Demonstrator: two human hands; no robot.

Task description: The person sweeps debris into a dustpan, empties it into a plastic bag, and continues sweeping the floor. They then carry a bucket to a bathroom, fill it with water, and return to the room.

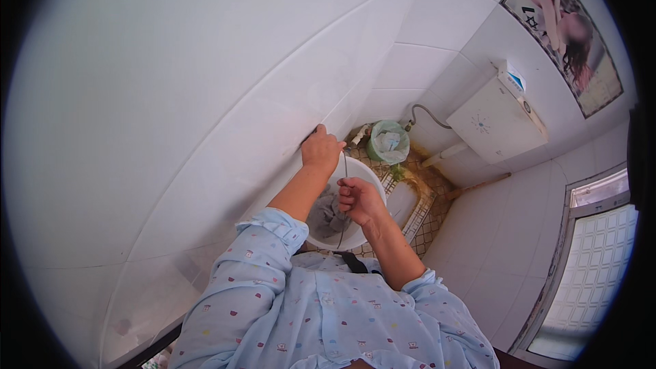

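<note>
A white bucket (376,178) stands on the floor before me with wet-looking grey cloth (323,215) inside. My right hand (361,200) is closed around its thin wire handle (345,164), which is raised over the opening. Past the bucket's far left rim, my left hand (322,149) reaches to the tiled wall, fingers bent beside a dark spot. Whether it grips something there is hidden by the hand itself. A pale pipe fitting or tap (360,136) sits just right of the left hand.
Beyond the bucket is a squat toilet (402,202) set in brown tiles. A green lined bin (376,151) stands in the corner. On the wall hang a white cistern (492,120) with a hose (430,110) and a poster (543,15). A wooden stick (479,187) leans right, near a framed door (584,277).
</note>
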